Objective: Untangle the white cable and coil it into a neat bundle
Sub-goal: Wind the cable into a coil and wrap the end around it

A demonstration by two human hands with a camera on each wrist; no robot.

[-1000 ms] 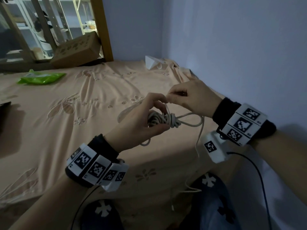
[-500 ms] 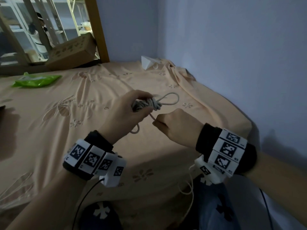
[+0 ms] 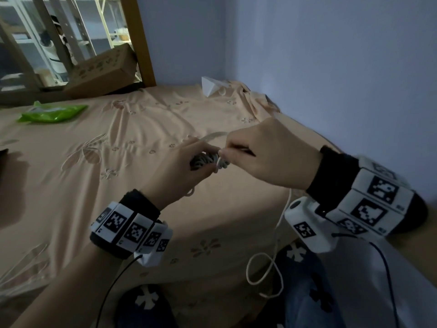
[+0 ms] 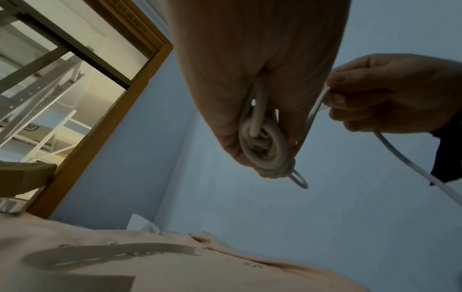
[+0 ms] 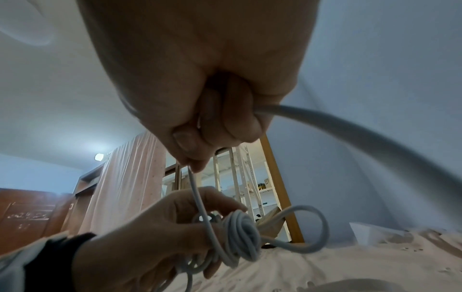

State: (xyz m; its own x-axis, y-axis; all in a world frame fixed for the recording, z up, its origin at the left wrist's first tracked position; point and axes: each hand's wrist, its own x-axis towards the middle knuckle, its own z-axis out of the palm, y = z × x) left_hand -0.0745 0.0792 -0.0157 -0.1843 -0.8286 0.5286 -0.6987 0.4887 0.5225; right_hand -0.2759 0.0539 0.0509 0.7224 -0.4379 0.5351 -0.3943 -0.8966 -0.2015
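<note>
My left hand [image 3: 186, 166] grips a small wound bundle of the white cable [image 3: 204, 159] above the bed. The left wrist view shows the coils [image 4: 262, 146] held between thumb and fingers, with a small loop sticking out below. My right hand [image 3: 257, 152] sits right beside the bundle and pinches a strand of the same cable [image 5: 197, 189] that runs down to the coils [image 5: 240, 237]. The loose tail [image 3: 275, 263] hangs from under the right hand, off the bed's edge, and curls over my lap.
The peach bedsheet [image 3: 118, 162] spreads out to the left. A green packet [image 3: 52, 113] lies at the far left, a cardboard box [image 3: 101, 72] leans at the back by a wooden frame [image 3: 139, 41]. A blue wall [image 3: 331, 79] closes the right side.
My right hand has risen from below the bundle to right beside it, carrying the strand up around the coils. The left hand has kept its grip on the bundle.
</note>
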